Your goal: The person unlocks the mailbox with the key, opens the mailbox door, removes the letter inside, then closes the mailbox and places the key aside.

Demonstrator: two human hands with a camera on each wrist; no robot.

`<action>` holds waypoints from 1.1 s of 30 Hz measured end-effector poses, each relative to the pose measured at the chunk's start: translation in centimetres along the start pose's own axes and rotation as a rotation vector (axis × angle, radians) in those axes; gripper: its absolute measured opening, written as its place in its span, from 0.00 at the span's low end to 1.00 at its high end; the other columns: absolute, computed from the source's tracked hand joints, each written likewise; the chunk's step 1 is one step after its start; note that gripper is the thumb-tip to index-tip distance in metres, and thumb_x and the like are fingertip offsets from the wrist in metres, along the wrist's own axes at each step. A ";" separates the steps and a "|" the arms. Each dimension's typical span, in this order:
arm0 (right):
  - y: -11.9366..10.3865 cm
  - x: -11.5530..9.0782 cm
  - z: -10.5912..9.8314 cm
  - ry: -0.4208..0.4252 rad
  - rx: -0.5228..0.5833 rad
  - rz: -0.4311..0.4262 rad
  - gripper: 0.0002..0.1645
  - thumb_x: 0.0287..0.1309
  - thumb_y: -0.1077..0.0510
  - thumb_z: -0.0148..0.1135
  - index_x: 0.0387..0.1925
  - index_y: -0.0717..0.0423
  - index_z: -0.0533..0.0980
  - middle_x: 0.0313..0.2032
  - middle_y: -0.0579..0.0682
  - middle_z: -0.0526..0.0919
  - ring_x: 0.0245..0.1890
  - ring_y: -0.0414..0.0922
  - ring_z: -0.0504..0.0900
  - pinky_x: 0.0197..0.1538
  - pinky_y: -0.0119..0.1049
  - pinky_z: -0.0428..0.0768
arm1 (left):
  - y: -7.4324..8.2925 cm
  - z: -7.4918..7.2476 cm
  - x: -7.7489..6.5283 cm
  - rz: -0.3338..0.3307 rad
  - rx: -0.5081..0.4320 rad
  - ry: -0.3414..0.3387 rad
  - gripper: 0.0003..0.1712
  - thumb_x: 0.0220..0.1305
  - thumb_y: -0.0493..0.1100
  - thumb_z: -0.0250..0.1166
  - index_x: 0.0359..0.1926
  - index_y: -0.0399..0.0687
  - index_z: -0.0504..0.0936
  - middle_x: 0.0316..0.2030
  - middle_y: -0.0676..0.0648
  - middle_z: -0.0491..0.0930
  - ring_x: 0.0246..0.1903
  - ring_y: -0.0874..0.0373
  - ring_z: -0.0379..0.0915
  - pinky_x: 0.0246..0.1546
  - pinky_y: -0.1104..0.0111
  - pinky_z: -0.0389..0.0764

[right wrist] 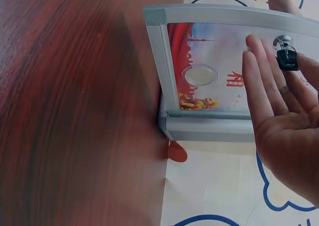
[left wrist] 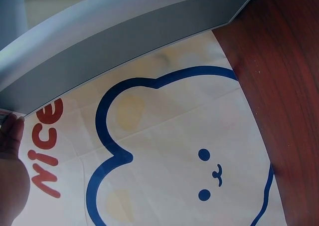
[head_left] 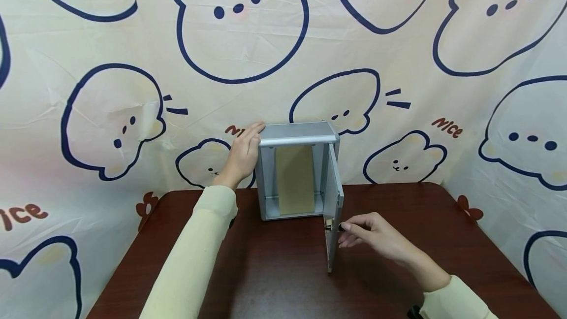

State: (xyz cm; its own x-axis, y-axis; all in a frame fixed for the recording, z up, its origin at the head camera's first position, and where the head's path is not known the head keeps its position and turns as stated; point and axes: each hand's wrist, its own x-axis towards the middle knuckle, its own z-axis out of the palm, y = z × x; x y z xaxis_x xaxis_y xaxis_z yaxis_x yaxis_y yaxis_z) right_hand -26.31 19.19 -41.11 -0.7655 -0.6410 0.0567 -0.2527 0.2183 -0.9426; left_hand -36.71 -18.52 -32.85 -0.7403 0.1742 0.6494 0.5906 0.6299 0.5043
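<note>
- Evidently the right hand is grasping: its thumb and forefinger pinch a black-headed key, while its other fingers extend loosely past it.
- That key sits at a round silver lock on the outer face of a door; a brass-coloured latch piece shows on the inner side.
- Unclenched, the left hand rests on the upper left corner of a silver-grey metal box, its fingers laid along the top.
- The box stands upright at the table's far side, its door swung out on the right toward the person.
- Inside, a tan panel stands upright.
- Beneath everything lies a dark red-brown table.
- Behind rises a pale cloth printed with blue-outlined animals; pale yellow sleeves cover both arms.
</note>
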 end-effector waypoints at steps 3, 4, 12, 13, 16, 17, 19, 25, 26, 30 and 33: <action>0.1 -0.3 -0.3 0.003 0.015 0.003 0.19 0.77 0.53 0.54 0.54 0.63 0.82 0.42 0.60 0.88 0.42 0.57 0.89 0.49 0.47 0.86 | 0.0 0.0 0.0 -0.004 0.004 -0.002 0.31 0.81 0.47 0.34 0.74 0.42 0.69 0.75 0.46 0.65 0.75 0.51 0.58 0.75 0.54 0.60; 0.2 -0.4 -0.4 0.002 0.019 0.003 0.20 0.77 0.54 0.53 0.54 0.63 0.82 0.42 0.60 0.88 0.42 0.57 0.89 0.49 0.47 0.86 | 0.0 0.0 0.0 -0.006 0.005 -0.002 0.31 0.81 0.47 0.34 0.74 0.42 0.69 0.75 0.46 0.65 0.75 0.51 0.58 0.75 0.54 0.60; 0.2 -0.6 -0.8 0.005 0.020 0.008 0.20 0.77 0.54 0.53 0.55 0.65 0.81 0.44 0.62 0.88 0.42 0.56 0.89 0.50 0.49 0.86 | 0.1 0.1 0.1 -0.010 -0.001 -0.006 0.31 0.81 0.48 0.34 0.74 0.42 0.69 0.75 0.46 0.65 0.75 0.51 0.57 0.75 0.54 0.60; 0.2 -0.6 -0.8 0.004 0.020 0.007 0.20 0.77 0.55 0.53 0.55 0.65 0.81 0.44 0.62 0.88 0.42 0.56 0.89 0.50 0.49 0.86 | 0.1 0.1 0.1 -0.009 -0.002 -0.007 0.31 0.81 0.48 0.35 0.74 0.42 0.69 0.75 0.46 0.65 0.75 0.51 0.57 0.75 0.54 0.60; 0.1 -0.6 -0.8 0.001 0.011 -0.001 0.20 0.77 0.56 0.53 0.55 0.66 0.81 0.44 0.63 0.87 0.42 0.56 0.89 0.50 0.48 0.86 | 0.1 0.1 0.1 -0.006 -0.003 -0.005 0.31 0.81 0.47 0.35 0.74 0.42 0.69 0.75 0.46 0.66 0.75 0.51 0.58 0.74 0.54 0.60; 0.1 -0.6 -0.8 0.001 0.010 -0.002 0.19 0.77 0.56 0.53 0.55 0.67 0.81 0.44 0.63 0.87 0.43 0.57 0.89 0.50 0.49 0.86 | 0.0 0.1 0.1 -0.004 -0.005 -0.004 0.30 0.81 0.47 0.35 0.74 0.41 0.69 0.75 0.46 0.66 0.75 0.51 0.58 0.74 0.54 0.60; 0.1 -0.6 -0.8 0.005 0.007 -0.005 0.19 0.77 0.56 0.53 0.55 0.67 0.81 0.45 0.63 0.87 0.43 0.59 0.88 0.50 0.50 0.85 | -0.1 0.1 0.1 -0.002 -0.006 -0.001 0.30 0.81 0.47 0.35 0.74 0.41 0.69 0.74 0.46 0.66 0.75 0.51 0.58 0.74 0.53 0.60; -0.2 -1.0 -0.7 0.095 -0.111 -0.010 0.20 0.77 0.53 0.54 0.57 0.63 0.80 0.47 0.58 0.87 0.45 0.55 0.88 0.49 0.44 0.86 | -0.1 0.1 0.1 -0.009 -0.007 -0.003 0.31 0.81 0.47 0.35 0.74 0.42 0.69 0.75 0.46 0.65 0.75 0.51 0.57 0.75 0.54 0.60; -0.4 -1.2 -0.5 0.142 -0.171 -0.014 0.20 0.76 0.51 0.55 0.57 0.60 0.80 0.47 0.55 0.88 0.45 0.52 0.88 0.48 0.41 0.86 | -0.1 0.1 0.0 -0.011 -0.007 -0.003 0.30 0.81 0.47 0.35 0.74 0.42 0.69 0.75 0.46 0.65 0.75 0.51 0.57 0.75 0.54 0.60; -1.5 -1.9 0.3 0.374 -0.440 -0.082 0.15 0.74 0.50 0.59 0.54 0.49 0.82 0.47 0.42 0.87 0.44 0.40 0.85 0.45 0.36 0.84 | 0.0 0.1 0.0 -0.015 -0.007 -0.003 0.31 0.81 0.47 0.34 0.74 0.42 0.69 0.75 0.47 0.66 0.75 0.52 0.58 0.75 0.54 0.60; -2.8 -2.4 1.1 0.532 -0.581 -0.158 0.13 0.72 0.53 0.63 0.54 0.46 0.82 0.46 0.38 0.85 0.45 0.36 0.83 0.45 0.35 0.83 | -0.1 0.2 0.1 -0.011 -0.006 0.004 0.31 0.81 0.47 0.34 0.74 0.42 0.69 0.74 0.47 0.66 0.75 0.52 0.58 0.74 0.54 0.60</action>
State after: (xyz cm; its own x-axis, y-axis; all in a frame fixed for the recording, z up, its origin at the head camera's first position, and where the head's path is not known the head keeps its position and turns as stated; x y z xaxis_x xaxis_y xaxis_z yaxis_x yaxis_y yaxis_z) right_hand -23.14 19.31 -39.00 -0.8373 -0.2918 0.4624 -0.5372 0.5962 -0.5966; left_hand -36.89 -18.44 -32.91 -0.7456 0.1643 0.6458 0.5842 0.6274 0.5149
